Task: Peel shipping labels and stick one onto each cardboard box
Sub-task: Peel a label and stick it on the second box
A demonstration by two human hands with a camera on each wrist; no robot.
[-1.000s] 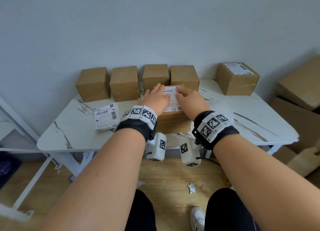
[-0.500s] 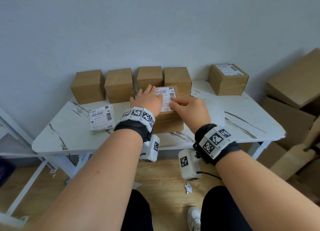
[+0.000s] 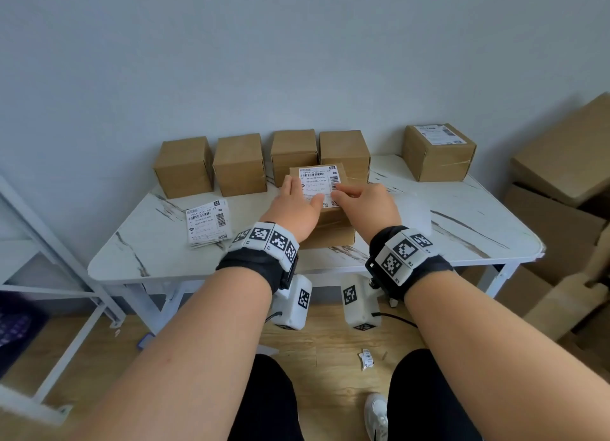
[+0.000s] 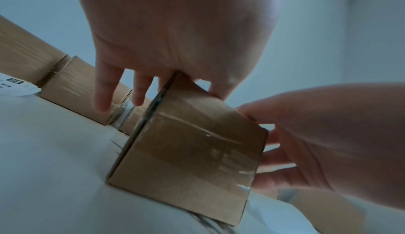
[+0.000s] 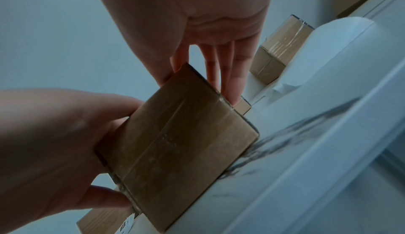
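Both hands rest flat, fingers straight, on the labelled cardboard box at the table's centre: left hand presses the shipping label, right hand its right edge. Four plain boxes line the wall behind; label stack lies mid-left.

left hand: slid off label | right hand: drew back toward box edge
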